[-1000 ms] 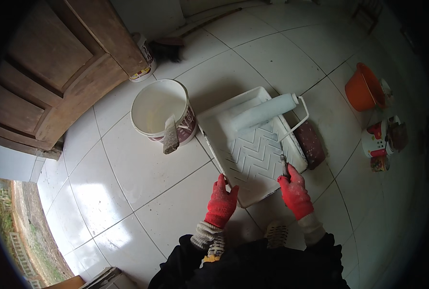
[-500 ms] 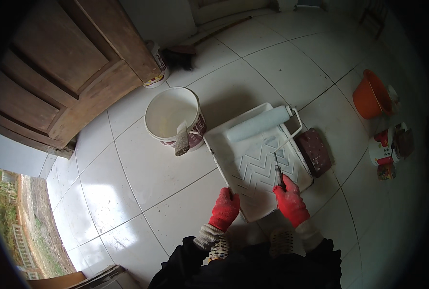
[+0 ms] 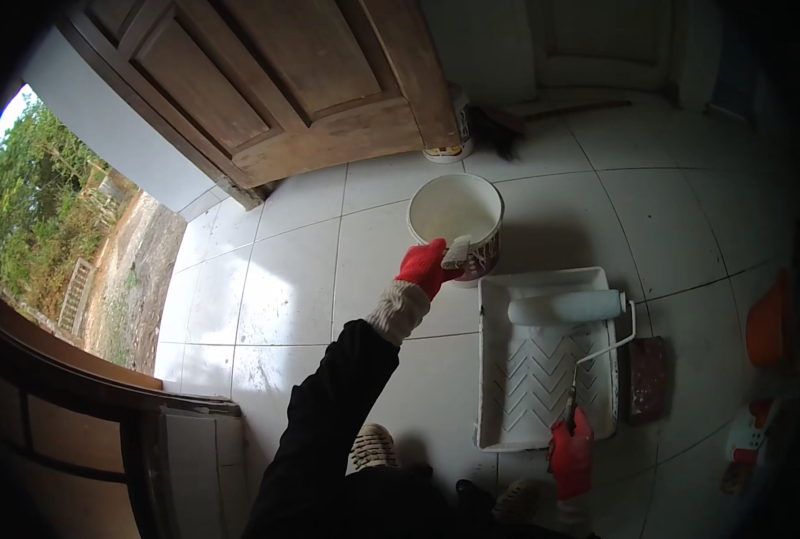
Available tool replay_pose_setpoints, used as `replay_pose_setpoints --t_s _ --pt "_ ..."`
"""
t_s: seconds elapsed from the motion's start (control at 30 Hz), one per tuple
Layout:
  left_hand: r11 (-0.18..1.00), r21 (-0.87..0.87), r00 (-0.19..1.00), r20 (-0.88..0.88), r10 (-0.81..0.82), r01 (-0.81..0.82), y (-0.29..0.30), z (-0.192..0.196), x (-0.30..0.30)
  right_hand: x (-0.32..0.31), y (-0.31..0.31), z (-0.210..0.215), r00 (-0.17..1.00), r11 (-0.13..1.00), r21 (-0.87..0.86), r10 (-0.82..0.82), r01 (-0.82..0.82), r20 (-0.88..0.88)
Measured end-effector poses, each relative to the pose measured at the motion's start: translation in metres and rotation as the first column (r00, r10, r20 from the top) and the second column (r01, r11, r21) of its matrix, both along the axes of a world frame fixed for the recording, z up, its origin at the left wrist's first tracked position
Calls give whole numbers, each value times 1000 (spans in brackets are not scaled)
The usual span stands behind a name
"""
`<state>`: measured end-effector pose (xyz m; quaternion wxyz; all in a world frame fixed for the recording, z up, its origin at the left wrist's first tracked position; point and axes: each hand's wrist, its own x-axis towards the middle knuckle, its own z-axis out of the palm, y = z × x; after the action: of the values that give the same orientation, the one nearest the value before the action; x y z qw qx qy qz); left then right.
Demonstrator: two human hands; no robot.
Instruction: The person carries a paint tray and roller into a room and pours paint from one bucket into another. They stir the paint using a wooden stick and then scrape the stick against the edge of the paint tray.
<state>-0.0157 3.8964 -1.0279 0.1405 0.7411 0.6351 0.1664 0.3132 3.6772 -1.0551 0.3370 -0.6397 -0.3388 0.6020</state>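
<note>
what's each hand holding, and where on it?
Left hand grips the brush resting on the bucket rim, at its handle. Right hand grips the roller by its handle end.

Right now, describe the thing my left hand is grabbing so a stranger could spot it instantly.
Start at the brown wooden door and come down the white tiled floor to the round white bucket. On its near rim rests a paintbrush, gripped by the red-gloved left hand. It is small, flat and pale-bristled, unlike the long roller lying in the tray.
</note>
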Motion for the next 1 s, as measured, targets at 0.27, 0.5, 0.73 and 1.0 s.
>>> replay_pose_setpoints --t_s 0.27,0.5,0.73,1.0 --pt "988 93 988 -72 133 -126 11 -5 -65 -1 -4 -3 998 999 12 -40 40 -43" --pt "922 7 921 -59 386 -386 31 22 -82 5 -4 -15 999 996 86 -41 40 12" --pt "878 20 860 214 463 -478 63 -10 -213 6 -21 -52 967 974 221 -3 -56 256" --pt "911 37 856 359 373 -412 95 -23 -267 -51 3 26 967 975 100 -211 198 141"
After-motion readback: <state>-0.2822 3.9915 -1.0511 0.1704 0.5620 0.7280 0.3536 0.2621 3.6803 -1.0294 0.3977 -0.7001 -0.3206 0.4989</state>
